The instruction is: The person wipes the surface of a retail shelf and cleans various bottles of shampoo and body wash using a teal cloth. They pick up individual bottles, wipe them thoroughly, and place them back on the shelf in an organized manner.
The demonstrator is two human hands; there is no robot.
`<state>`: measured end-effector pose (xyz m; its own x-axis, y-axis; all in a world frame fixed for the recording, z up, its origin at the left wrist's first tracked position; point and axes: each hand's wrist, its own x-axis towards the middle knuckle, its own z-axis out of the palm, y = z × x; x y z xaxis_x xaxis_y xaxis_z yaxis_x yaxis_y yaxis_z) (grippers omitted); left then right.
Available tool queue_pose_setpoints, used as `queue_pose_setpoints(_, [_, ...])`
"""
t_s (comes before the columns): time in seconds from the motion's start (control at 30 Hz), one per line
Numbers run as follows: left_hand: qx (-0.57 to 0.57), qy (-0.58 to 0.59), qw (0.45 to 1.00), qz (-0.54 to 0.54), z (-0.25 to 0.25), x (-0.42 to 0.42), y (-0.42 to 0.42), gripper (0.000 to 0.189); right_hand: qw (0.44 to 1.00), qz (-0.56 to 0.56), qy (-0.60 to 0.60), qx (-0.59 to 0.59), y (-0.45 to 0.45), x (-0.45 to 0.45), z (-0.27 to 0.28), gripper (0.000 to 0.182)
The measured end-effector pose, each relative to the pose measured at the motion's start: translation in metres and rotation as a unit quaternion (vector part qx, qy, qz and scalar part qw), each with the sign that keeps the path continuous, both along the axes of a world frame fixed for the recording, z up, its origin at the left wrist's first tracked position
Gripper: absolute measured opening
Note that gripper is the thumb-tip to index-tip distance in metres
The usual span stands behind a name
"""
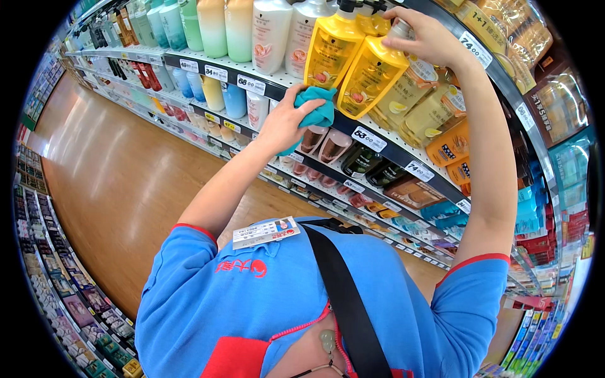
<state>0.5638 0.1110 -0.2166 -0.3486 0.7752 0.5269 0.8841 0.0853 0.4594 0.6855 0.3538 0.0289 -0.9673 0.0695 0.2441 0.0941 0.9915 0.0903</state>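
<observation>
My right hand (425, 35) grips the pale pump top (401, 29) of a yellow Schwarzkopf pump bottle (373, 78). That bottle leans at the shelf's front edge. My left hand (288, 120) clutches a folded teal cloth (319, 107) against the black shelf edge (350, 126), just below a second yellow pump bottle (333, 49). This second bottle has a black pump and stands left of the tilted one. More yellow bottles are partly hidden behind the two. Clear bottles of pale yellow liquid (394, 101) stand close on the right, under my right forearm.
White pump bottles (272, 35) and green-and-orange bottles (243, 30) line the same shelf leftward. Price tags (369, 138) run along its edge. Lower shelves hold dark bottles (361, 159) and blue bottles (235, 100). A wooden-look floor (108, 156) separates this shelving from stocked shelves (71, 288) at left.
</observation>
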Motion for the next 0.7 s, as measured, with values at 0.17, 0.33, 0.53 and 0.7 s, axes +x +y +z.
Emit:
queue_pose_setpoints(0.17, [0.035, 0.027, 0.999, -0.017, -0.003, -0.008, 0.002, 0.063, 0.999, -0.029, 0.008, 0.014, -0.009, 0.009, -0.003, 0.061])
queue_pose_setpoints(0.33, [0.027, 0.014, 0.998, -0.047, -0.001, -0.012, 0.002, 0.063, 0.999, -0.026, -0.003, 0.030, -0.016, 0.005, 0.000, 0.050])
queue_pose_setpoints(0.53, [0.134, -0.032, 0.986, 0.094, 0.003, -0.037, -0.015, 0.061, 0.999, -0.010, -0.014, 0.051, -0.021, 0.003, -0.003, 0.052])
queue_pose_setpoints(0.7, [0.068, 0.098, 0.984, 0.134, -0.015, -0.066, -0.009, 0.065, 0.983, 0.069, 0.166, 0.047, -0.030, -0.018, 0.005, 0.056])
